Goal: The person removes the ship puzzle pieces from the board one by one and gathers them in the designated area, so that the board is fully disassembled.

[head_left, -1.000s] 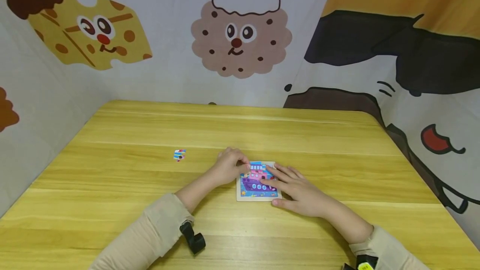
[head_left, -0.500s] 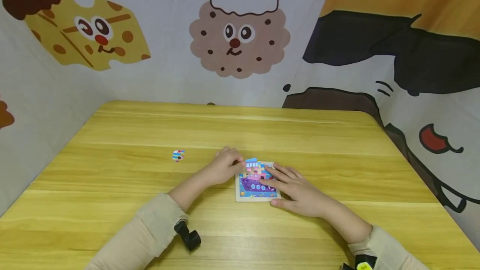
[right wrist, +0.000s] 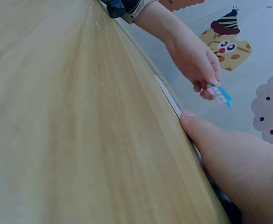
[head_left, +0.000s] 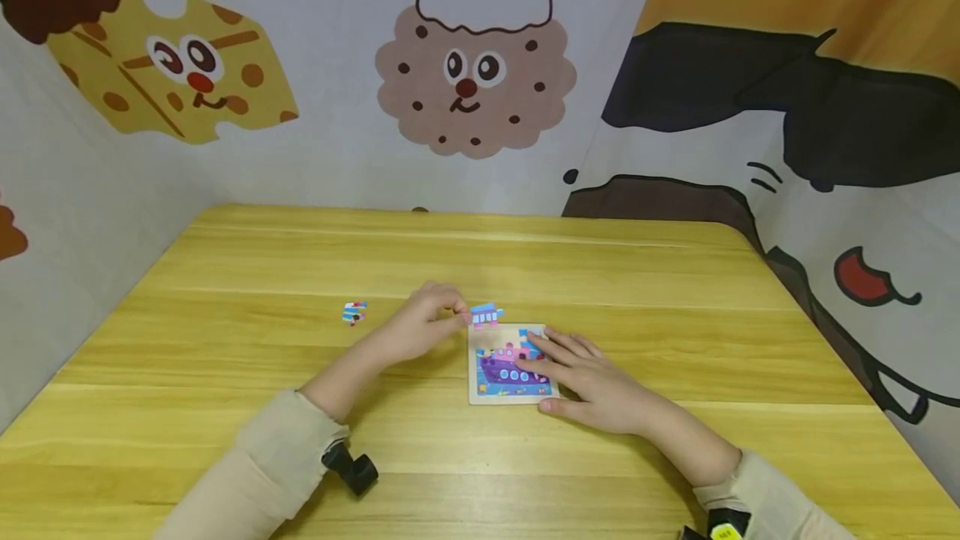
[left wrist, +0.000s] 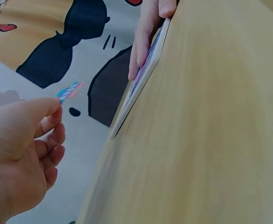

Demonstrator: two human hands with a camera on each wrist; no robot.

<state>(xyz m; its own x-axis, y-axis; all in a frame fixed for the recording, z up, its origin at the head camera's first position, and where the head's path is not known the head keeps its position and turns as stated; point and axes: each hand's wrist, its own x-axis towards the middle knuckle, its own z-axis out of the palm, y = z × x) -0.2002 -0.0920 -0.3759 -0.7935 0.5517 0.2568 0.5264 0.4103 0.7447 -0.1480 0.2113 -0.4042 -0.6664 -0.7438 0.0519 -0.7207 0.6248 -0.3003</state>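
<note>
A small jigsaw puzzle piece (head_left: 486, 315), blue and pink with white windows, is pinched between the thumb and index finger of my left hand (head_left: 426, 322). In the left wrist view that piece (left wrist: 70, 92) is raised above the tabletop. Below it lies a square puzzle board (head_left: 510, 398) with a light frame and a purple ship picture. Bare backing shows in its upper left part. My right hand (head_left: 600, 386) rests on the board's right side with fingers spread, its thumb at the near right corner. Those fingers cover part of the picture.
Loose puzzle pieces (head_left: 354, 312) in blue, white and red lie to the left on the wooden table (head_left: 480, 473). A cloth backdrop (head_left: 315, 157) with cartoon prints hangs behind the far table edge.
My left hand has lifted the puzzle piece out of the board's upper part and moved it up and left, exposing backing. The right hand has stayed on the board.
</note>
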